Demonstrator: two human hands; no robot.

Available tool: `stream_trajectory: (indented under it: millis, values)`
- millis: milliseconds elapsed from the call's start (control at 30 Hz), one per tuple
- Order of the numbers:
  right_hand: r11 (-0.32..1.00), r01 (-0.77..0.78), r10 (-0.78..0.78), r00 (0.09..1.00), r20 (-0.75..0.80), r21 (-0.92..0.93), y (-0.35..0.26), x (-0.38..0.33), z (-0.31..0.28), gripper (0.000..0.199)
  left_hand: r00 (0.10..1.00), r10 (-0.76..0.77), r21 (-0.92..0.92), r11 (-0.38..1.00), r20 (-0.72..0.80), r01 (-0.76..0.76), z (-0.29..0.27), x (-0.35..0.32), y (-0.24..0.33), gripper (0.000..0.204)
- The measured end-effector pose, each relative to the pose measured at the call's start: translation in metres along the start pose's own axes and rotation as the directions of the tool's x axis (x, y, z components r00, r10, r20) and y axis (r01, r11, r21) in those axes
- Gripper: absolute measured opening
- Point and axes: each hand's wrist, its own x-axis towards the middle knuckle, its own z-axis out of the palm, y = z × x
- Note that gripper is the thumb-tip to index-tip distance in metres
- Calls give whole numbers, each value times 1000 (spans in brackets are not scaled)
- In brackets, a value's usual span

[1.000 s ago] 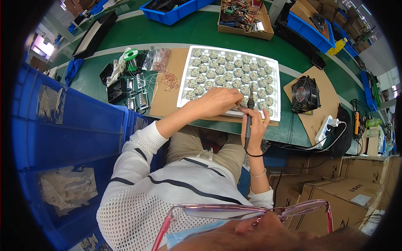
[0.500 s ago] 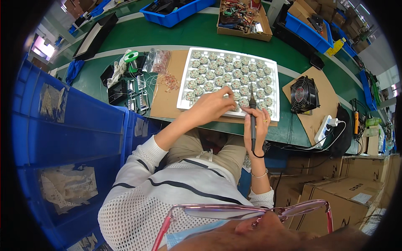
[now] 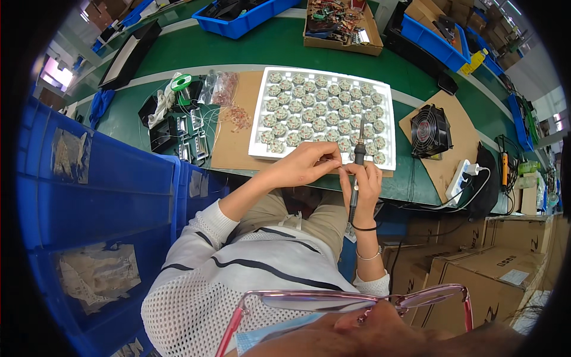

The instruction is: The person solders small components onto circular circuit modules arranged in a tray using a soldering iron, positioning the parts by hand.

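My right hand holds a soldering iron, its thin tip pointing away over the tray and its cord trailing down past the wrist. My left hand is closed in a pinch, fingertips meeting those of the right hand; whatever lies between them is too small to make out. Both hands are at the near edge of a white foam tray. Rows of small round parts with wiry tops fill the tray, which rests on a brown board.
Left of the tray are a solder wire spool, a bag of small reddish parts and metal-and-black fixtures. At right stand a black fan and a white power strip. Blue crates rise close at left; cartons at lower right.
Both hands have drawn back from over the tray to its near edge, and their fingertips have come together. The soldering iron has shifted slightly toward me with the right hand.
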Motion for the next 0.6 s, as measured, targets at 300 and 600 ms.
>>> stream_trajectory:
  millis: [300,600]
  values:
    - [1000,-2,2,1000,7,20,2,3,-10,13,995,-83,-36,996,-49,81,-13,-1,-14,14]
    - [672,-453,465,874,141,586,-4,5,-36,13,949,-51,335,928,-312,160,-31,-4,-20,13]
